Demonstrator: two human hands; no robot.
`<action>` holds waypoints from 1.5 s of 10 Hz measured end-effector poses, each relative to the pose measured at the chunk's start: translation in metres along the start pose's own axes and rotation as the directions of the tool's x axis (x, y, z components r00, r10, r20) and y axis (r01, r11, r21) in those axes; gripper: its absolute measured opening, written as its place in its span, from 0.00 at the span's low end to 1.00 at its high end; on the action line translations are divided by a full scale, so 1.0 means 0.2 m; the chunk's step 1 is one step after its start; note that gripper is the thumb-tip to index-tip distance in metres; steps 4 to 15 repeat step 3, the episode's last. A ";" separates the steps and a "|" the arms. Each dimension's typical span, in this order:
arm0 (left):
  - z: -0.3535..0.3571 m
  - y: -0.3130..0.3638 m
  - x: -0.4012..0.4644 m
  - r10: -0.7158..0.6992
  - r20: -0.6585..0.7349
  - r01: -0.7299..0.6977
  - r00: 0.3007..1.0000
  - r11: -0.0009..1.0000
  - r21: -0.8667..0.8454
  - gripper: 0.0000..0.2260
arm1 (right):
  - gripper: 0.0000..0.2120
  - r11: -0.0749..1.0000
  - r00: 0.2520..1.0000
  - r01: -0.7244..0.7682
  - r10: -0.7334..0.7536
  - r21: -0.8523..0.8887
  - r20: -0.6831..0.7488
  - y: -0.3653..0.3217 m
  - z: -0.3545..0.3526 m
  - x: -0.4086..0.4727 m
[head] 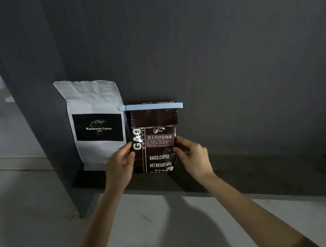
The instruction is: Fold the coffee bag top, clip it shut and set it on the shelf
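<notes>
Dark brown glossy foil coffee bag (156, 142), top folded over and pinched under a long pale blue plastic clip (150, 106), stands upright on the dark grey shelf (246, 174), just beside a taller white paper coffee bag (96, 123). Left hand (120, 165) and right hand (195, 156) grasp its two side edges.

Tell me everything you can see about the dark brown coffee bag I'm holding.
The dark brown coffee bag looks like glossy, crinkled foil, printed in white with "BAKED.COFFEE" and "NET.WEIGHT:454g". Its top is folded and held under a light blue clip running across its width. It stands upright on the dark shelf, just right of a white coffee bag. The left hand and right hand each have a grip on one side.
</notes>
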State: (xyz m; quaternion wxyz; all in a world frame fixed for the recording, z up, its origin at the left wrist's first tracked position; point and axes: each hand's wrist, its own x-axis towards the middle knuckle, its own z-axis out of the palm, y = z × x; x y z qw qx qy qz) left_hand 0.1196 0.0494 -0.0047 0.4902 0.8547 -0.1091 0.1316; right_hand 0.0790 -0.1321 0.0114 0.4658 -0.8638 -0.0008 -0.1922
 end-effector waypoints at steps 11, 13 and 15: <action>-0.02 0.14 -0.09 -0.033 0.058 0.034 0.998 0.999 -0.023 0.23 | 0.28 0.992 0.978 -0.031 0.056 -0.126 0.199 -0.08 -0.11 -0.07; -0.02 0.14 -0.09 -0.033 0.058 0.034 0.998 0.999 -0.023 0.23 | 0.28 0.992 0.978 -0.031 0.056 -0.126 0.199 -0.08 -0.11 -0.07; -0.02 0.14 -0.09 -0.033 0.058 0.034 0.998 0.999 -0.023 0.23 | 0.28 0.992 0.978 -0.031 0.056 -0.126 0.199 -0.08 -0.11 -0.07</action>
